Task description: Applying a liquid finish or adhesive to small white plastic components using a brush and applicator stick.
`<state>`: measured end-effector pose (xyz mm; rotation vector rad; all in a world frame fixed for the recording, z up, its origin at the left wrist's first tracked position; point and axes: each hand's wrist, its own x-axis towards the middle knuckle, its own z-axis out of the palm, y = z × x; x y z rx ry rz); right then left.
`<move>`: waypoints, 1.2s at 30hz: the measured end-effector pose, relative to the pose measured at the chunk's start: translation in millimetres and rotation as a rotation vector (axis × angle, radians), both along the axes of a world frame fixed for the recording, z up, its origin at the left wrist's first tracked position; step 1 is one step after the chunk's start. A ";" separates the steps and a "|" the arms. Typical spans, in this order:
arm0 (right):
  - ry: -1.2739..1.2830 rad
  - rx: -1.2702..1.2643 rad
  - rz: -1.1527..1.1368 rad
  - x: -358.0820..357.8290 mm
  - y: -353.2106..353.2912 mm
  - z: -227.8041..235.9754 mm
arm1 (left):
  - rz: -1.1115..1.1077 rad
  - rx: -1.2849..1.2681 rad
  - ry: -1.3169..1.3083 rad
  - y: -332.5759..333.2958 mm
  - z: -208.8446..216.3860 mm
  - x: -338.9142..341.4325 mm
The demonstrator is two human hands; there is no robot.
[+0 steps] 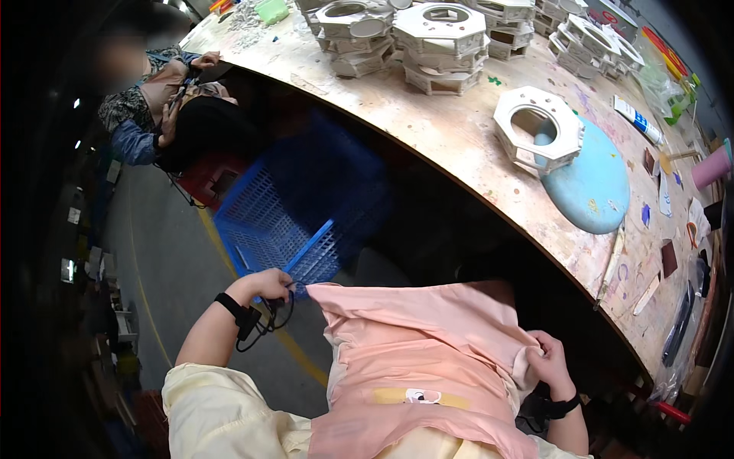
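A pink apron (428,329) with a small printed patch spreads across my lap. My right hand (549,361) is closed on its right edge, where the cloth bunches up. My left hand (269,284) is curled beside the apron's far left corner, against the rim of a blue plastic basket (248,203). What its fingers hold is hidden. A black band and a dark cable (269,325) hang at my left wrist. On the table ahead, a cream octagonal frame (538,126) with a round opening rests partly on a light-blue rounded pad (592,183).
The table's (459,164) curved edge runs between me and the work. Stacks of cream octagonal pieces (442,46) stand at the back. A paint tube (637,118), brush (610,264) and pink cup (711,164) lie to the right. Another person (153,115) sits at the far left.
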<state>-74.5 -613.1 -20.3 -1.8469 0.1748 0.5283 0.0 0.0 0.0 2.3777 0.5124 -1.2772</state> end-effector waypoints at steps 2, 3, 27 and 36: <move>0.094 -0.007 0.100 0.9 -17.2 19.6 | 0.064 0.063 -0.035 3.6 2.1 -5.6; 0.136 0.029 0.119 -2.8 -14.5 28.8 | 0.105 0.133 -0.069 11.8 8.8 -4.4; -0.741 -0.327 0.638 55.2 133.8 65.9 | 0.224 -0.521 0.246 -17.1 -19.2 -59.6; -0.218 0.095 1.242 82.7 265.6 21.6 | -0.107 -0.696 0.254 -42.1 72.5 -46.6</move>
